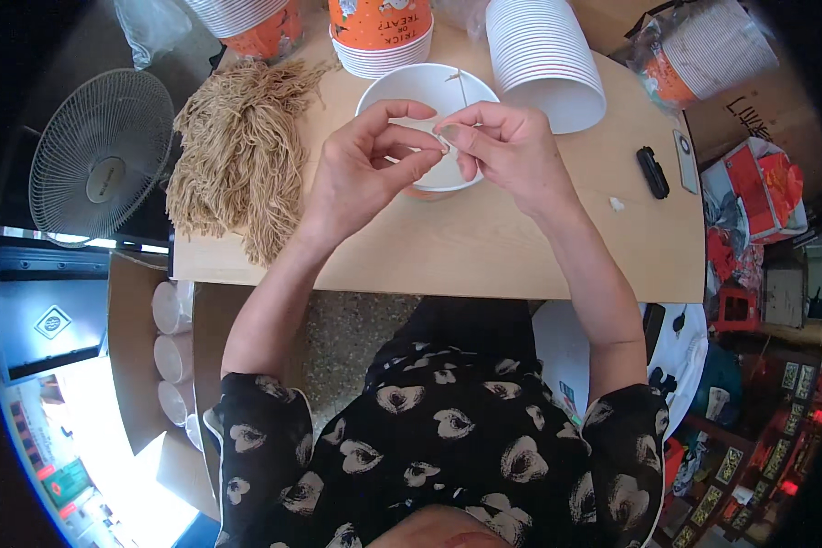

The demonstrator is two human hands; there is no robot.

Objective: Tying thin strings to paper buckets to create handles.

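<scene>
A white paper bucket (417, 87) stands on the table in front of me, its open mouth facing up. Thin beige cord (462, 88) crosses the far right part of its rim, with a small knot there. Above the bucket, my left hand (361, 163) pinches a bit of cord between thumb and fingers, the index finger raised. My right hand (513, 153) meets it, thumb and index finger closed on the cord too. Fingers hide most of the cord between them. Left of the bucket lies a thick bundle of cut beige cords (242, 151).
Behind stand orange-and-white nested buckets (381, 32); a white stack (548, 68) lies tipped beside them. Wrapped buckets (708, 55) are far right. A black object (652, 173) and white scrap (616, 205) lie right. A fan (105, 173) and cardboard box (135, 365) are left.
</scene>
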